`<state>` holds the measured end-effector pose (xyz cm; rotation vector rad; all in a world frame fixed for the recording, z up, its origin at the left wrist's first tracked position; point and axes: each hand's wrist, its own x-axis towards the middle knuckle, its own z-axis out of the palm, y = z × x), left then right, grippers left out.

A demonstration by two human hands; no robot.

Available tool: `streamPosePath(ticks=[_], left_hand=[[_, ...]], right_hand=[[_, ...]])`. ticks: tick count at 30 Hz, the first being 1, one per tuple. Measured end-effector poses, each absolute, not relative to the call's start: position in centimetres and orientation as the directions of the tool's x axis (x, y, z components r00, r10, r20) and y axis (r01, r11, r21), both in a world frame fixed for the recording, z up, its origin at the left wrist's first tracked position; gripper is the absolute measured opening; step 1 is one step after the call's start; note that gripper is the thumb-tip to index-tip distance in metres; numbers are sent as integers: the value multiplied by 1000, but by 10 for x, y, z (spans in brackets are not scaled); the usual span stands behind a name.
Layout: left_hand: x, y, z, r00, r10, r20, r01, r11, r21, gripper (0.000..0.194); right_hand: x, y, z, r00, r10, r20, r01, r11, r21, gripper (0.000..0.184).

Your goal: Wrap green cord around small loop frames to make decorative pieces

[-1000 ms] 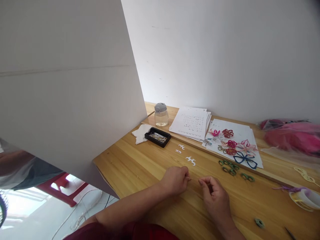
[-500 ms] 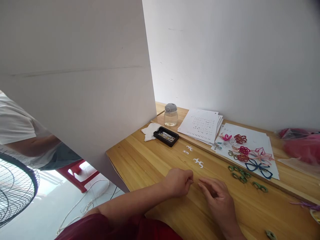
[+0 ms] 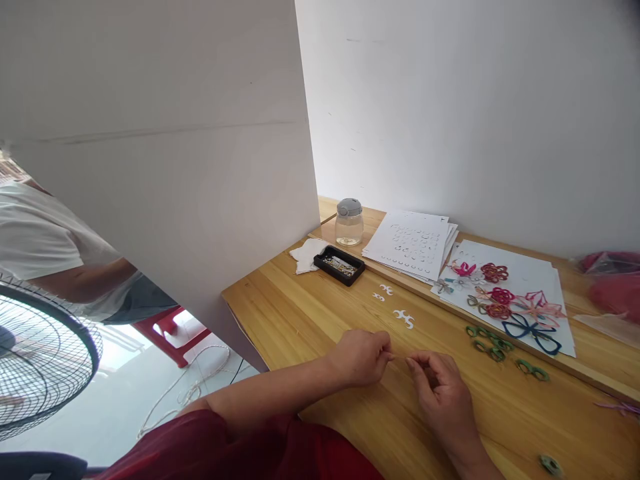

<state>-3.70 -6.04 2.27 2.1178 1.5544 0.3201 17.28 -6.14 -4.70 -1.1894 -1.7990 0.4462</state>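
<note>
My left hand [image 3: 364, 358] is closed in a pinch above the wooden tabletop. Facing it, my right hand [image 3: 440, 385] holds its thumb and index fingertips together, the other fingers curled. A fine, pale strand [image 3: 400, 359], like thread, spans the small gap between both sets of fingertips; its exact kind is too small to make out. Just beyond my hands lie white curved cut-out pieces [image 3: 404, 318], with smaller ones [image 3: 383, 292] farther back. Green looped pieces [image 3: 490, 343] sit to the right of my right hand, and a single green piece [image 3: 551, 465] is near the front edge.
A black tray [image 3: 339, 265] of small bits stands by a white cloth [image 3: 306, 256] and a lidded jar [image 3: 349, 222]. Printed sheets [image 3: 407, 243] and colourful looped flowers [image 3: 500, 293] lie behind a wooden strip. At left are a partition [image 3: 200, 133], a fan [image 3: 45, 360] and another person's arm [image 3: 103, 280].
My hands stay close together, and the strand between the fingertips now shows. My right thumb and index finger have drawn together. The whole view has shifted slightly.
</note>
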Motion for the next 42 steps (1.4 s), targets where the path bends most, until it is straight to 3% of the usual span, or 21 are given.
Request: streamPosePath(ticks=[7, 13, 18, 21, 24, 28, 36, 42], left_hand=[[-41, -63, 27, 277, 951, -138, 851, -177, 495, 21], [-76, -54, 39, 148, 981, -121, 794, -45, 607, 18], [-78, -34, 53, 212, 940, -267, 605, 89, 791, 40], [-57, -25, 55, 253, 904, -346, 321, 259, 911, 37], [-34, -19, 54, 303, 864, -401, 200, 354, 914, 24], [-15, -15, 47, 341, 842, -418, 172, 381, 908, 25], [-8, -19, 5, 350, 879, -323, 207, 264, 942, 33], [-7, -21, -5, 432, 790, -434, 95, 439, 894, 30]], right_hand=[[172, -62, -38, -66, 845, 530, 586, 463, -665, 27], [176, -58, -36, -15, 871, 491, 586, 405, -702, 31], [172, -61, -32, -81, 900, 429, 545, 400, -737, 29], [170, -62, -28, -89, 905, 416, 539, 395, -744, 28], [169, -64, -26, -99, 903, 417, 538, 401, -742, 27], [170, -65, -26, -110, 890, 443, 538, 428, -727, 22], [175, -66, -28, -165, 871, 464, 540, 473, -696, 17], [179, -65, -35, -204, 856, 475, 576, 497, -649, 15]])
